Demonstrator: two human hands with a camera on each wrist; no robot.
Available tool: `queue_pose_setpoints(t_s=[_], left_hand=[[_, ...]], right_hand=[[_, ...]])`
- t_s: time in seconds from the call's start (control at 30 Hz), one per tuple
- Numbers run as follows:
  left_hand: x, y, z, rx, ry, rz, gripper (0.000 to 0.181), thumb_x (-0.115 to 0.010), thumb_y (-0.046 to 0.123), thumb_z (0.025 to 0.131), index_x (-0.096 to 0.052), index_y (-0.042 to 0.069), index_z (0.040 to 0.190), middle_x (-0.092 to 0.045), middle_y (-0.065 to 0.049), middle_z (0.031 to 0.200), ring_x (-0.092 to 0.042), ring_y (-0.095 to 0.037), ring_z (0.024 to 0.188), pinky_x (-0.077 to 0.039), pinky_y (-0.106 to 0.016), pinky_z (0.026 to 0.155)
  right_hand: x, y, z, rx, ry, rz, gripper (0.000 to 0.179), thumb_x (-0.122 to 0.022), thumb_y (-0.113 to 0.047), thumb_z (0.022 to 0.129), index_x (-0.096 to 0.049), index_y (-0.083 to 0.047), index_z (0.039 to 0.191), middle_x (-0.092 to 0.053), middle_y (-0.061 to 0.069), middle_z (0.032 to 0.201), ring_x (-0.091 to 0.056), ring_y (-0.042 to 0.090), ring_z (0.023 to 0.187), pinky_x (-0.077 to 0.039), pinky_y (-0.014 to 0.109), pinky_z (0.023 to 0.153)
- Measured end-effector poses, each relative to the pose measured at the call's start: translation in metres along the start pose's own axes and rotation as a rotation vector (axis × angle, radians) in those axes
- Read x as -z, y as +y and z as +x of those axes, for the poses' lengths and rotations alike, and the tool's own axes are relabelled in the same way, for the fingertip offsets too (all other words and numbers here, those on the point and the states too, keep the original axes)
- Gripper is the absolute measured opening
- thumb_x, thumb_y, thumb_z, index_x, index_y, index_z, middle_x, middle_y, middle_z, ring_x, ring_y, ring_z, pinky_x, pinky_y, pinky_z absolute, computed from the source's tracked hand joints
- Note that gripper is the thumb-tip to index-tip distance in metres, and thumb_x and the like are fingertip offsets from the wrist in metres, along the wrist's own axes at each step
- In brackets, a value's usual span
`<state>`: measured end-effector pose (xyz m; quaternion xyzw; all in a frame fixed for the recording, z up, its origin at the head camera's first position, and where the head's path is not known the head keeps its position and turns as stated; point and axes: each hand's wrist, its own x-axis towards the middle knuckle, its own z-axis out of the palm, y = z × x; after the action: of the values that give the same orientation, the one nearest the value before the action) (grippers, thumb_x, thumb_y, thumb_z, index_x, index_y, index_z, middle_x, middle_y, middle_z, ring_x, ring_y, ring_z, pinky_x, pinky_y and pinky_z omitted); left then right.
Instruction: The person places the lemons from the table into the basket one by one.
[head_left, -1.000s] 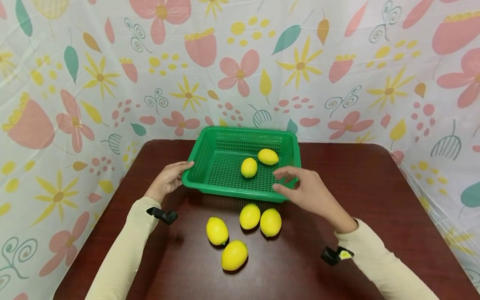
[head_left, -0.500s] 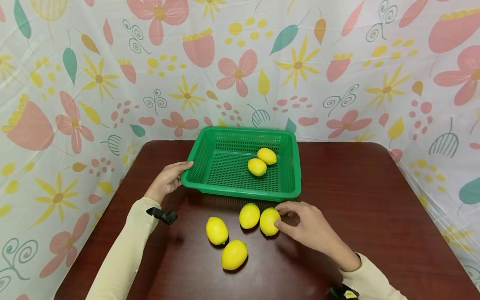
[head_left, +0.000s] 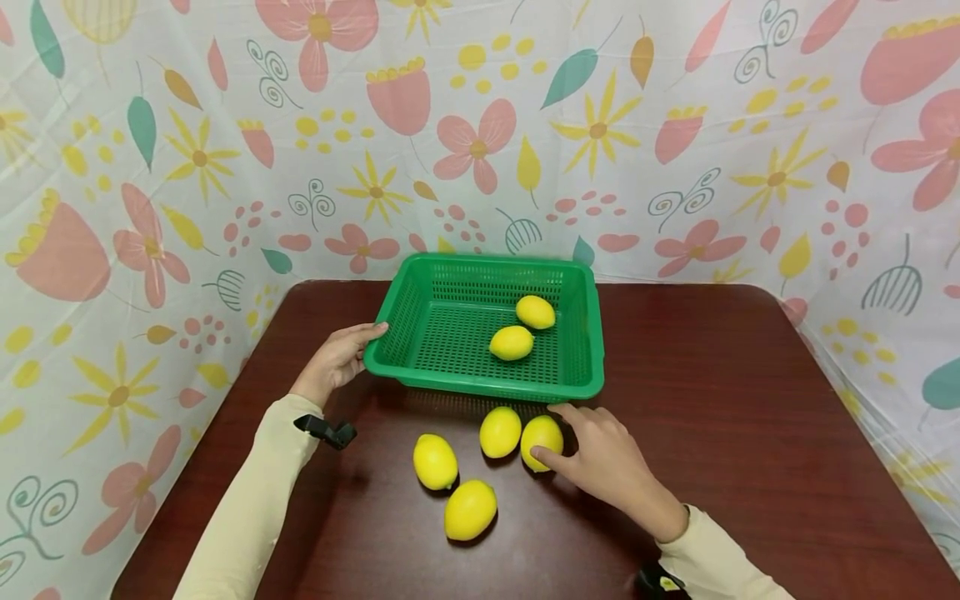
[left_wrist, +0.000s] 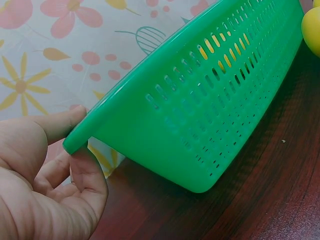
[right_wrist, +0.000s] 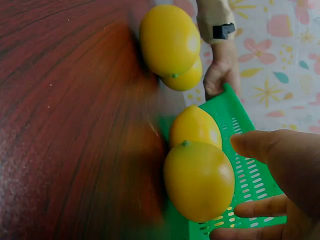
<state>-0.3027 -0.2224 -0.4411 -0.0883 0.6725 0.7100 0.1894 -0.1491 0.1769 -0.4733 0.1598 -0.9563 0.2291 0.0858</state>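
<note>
My left hand point(head_left: 337, 360) pinches the left rim of a green plastic basket point(head_left: 480, 385). In the left wrist view the thumb lies on top of the rim and curled fingers sit under it. Two lemons rest inside the basket, a front lemon point(head_left: 512, 342) and a back lemon point(head_left: 536, 312). My right hand point(head_left: 603, 454) is over the rightmost lemon point(head_left: 538, 435) on the table, thumb and fingers spread on either side. The right wrist view shows a gap between the thumb and that lemon point(right_wrist: 199, 182). Close by on its left lies another lemon point(head_left: 499, 432).
Nearer the front of the dark wooden table point(head_left: 360, 533) lie two more lemons, a left lemon point(head_left: 435, 462) and a front lemon point(head_left: 470, 510). Behind the table hangs a flower-patterned cloth point(head_left: 480, 200).
My right hand has come out from over the basket toward me and down to the rightmost lemon. The front lemon in the basket has rolled a little. The left hand stays on the rim.
</note>
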Motion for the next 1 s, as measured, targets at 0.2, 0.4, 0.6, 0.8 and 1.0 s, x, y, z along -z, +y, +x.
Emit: queue_pose_setpoints(t_s=[0.2, 0.4, 0.6, 0.8, 1.0], left_hand=[[0.001, 0.000, 0.000, 0.002, 0.000, 0.010, 0.055, -0.064, 0.030, 0.104, -0.048, 0.000, 0.147, -0.071, 0.004, 0.085, -0.067, -0.007, 0.075, -0.058, -0.024, 0.073], [0.000, 0.000, 0.000, -0.006, -0.009, 0.023, 0.056, -0.063, 0.031, 0.104, -0.047, 0.000, 0.148, -0.071, 0.004, 0.088, -0.069, -0.007, 0.077, -0.059, -0.024, 0.074], [0.000, 0.001, -0.001, -0.007, -0.011, 0.027, 0.055, -0.062, 0.031, 0.105, -0.048, 0.000, 0.148, -0.071, 0.004, 0.090, -0.068, -0.007, 0.078, -0.059, -0.024, 0.074], [0.000, 0.001, -0.001, -0.003, -0.004, 0.025, 0.054, -0.063, 0.030, 0.105, -0.048, 0.000, 0.147, -0.071, 0.004, 0.091, -0.068, -0.007, 0.078, -0.059, -0.024, 0.074], [0.000, 0.001, -0.001, -0.003, 0.003, 0.015, 0.053, -0.063, 0.030, 0.104, -0.049, 0.000, 0.146, -0.071, 0.004, 0.089, -0.068, -0.007, 0.077, -0.058, -0.023, 0.073]], right_hand=[[-0.006, -0.002, 0.004, 0.002, -0.035, -0.027, 0.070, -0.082, -0.056, 0.081, -0.068, -0.007, 0.129, -0.072, 0.009, 0.115, -0.066, 0.034, 0.098, -0.057, 0.051, 0.079], [-0.012, -0.002, 0.003, 0.005, -0.033, -0.034, 0.066, -0.084, -0.056, 0.078, -0.070, -0.009, 0.124, -0.071, 0.005, 0.102, -0.065, 0.026, 0.087, -0.055, 0.041, 0.068], [-0.013, -0.004, 0.002, -0.005, -0.028, -0.016, 0.060, -0.085, -0.051, 0.079, -0.070, -0.012, 0.123, -0.071, 0.002, 0.095, -0.062, 0.025, 0.081, -0.049, 0.035, 0.059], [-0.012, -0.003, 0.001, -0.037, -0.054, 0.022, 0.062, -0.085, -0.050, 0.078, -0.070, -0.015, 0.127, -0.074, 0.003, 0.102, -0.061, 0.025, 0.083, -0.048, 0.033, 0.059], [-0.007, -0.003, 0.000, -0.069, -0.067, 0.041, 0.062, -0.085, -0.050, 0.078, -0.069, -0.017, 0.127, -0.073, 0.002, 0.103, -0.060, 0.022, 0.084, -0.048, 0.034, 0.059]])
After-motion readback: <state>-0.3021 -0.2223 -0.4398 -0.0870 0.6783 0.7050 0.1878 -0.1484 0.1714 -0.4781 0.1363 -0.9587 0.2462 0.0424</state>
